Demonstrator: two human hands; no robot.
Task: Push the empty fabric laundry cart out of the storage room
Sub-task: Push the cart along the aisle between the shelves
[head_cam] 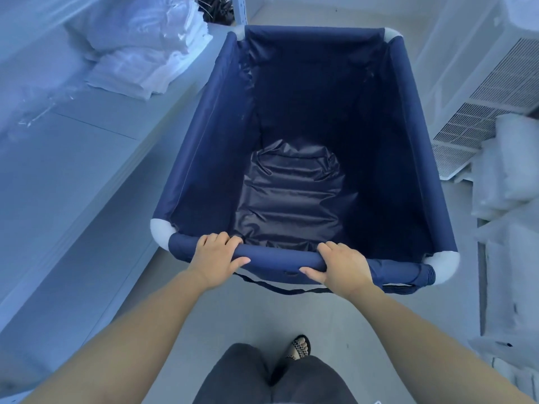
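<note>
A navy fabric laundry cart (pixel 210 135) with white corner joints stands right in front of me, its inside empty down to the creased dark bottom. My left hand (pixel 217 258) grips the padded near rail left of centre, fingers over the top and thumb underneath. My right hand (pixel 339 268) grips the same rail to the right in the same way. A dark strap hangs below the rail between my hands.
A long white shelf (pixel 87 176) runs along the left, touching close to the cart's side, with folded white linen in plastic (pixel 145 53) on it. Wrapped white units and a vented panel (pixel 484 106) crowd the right. Pale floor (pixel 306 13) shows beyond the cart.
</note>
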